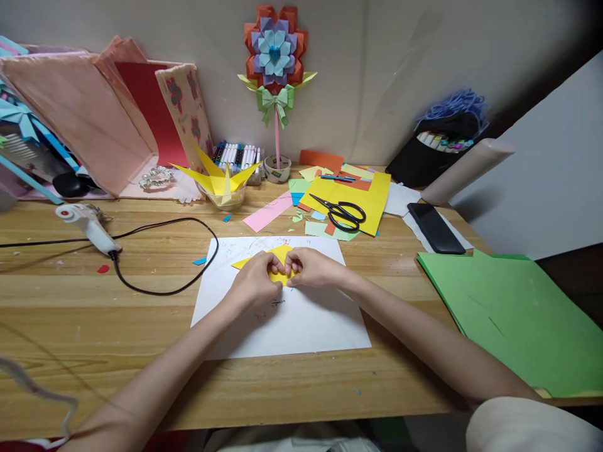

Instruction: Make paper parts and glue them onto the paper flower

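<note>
A folded piece of yellow paper [282,253] lies over the upper part of a white sheet [301,326] on the wooden table. My left hand [257,276] is closed on its left side, thumb toward me and fingers curled at the far side. From the right, my right hand [311,267] pinches the same paper, its fingertips almost meeting those of the left. One pointed yellow corner sticks out past my left hand. My fingers cover much of the paper, so its full shape is hidden. Small coloured marks dot the white sheet.
Black scissors [343,213] rest on yellow paper [377,201] among coloured scraps. At left lies a white glue gun [89,229] with a looping black cord. A paper flower [276,53], a bowl of yellow points [226,194], a phone [434,227] and green sheets [518,314] surround the workspace.
</note>
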A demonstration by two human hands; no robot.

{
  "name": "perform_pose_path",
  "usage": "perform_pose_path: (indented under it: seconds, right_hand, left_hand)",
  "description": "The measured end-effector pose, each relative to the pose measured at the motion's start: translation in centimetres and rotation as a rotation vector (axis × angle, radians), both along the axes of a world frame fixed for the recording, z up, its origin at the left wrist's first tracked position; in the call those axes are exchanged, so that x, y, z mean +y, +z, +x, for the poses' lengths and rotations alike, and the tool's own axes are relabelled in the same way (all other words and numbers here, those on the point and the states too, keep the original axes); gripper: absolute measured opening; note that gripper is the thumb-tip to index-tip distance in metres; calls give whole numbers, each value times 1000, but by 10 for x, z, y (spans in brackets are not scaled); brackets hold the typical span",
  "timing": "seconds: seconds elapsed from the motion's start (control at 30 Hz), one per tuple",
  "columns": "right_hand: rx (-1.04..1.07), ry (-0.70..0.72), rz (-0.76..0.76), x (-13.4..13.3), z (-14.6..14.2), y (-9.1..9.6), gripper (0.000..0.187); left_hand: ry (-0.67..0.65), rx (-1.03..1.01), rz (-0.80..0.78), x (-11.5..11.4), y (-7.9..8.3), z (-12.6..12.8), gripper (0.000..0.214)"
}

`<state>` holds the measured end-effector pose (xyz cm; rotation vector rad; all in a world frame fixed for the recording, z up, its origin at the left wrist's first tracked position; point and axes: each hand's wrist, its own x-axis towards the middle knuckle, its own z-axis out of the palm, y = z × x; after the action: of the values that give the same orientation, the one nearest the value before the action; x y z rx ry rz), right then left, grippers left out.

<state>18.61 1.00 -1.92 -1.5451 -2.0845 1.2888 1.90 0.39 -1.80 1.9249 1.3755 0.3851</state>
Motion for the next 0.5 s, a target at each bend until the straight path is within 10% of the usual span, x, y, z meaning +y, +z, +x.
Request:
perform_pose_path:
  seconds: [0.27, 0.5]
  right_hand:
    - [57, 62, -44, 4, 6, -1, 21]
    - [210, 85, 364, -33, 12, -2, 14]
  left_hand:
    - [-39, -96, -63, 4, -3, -5, 28]
    - [-43, -131, -28, 0, -4, -10, 23]
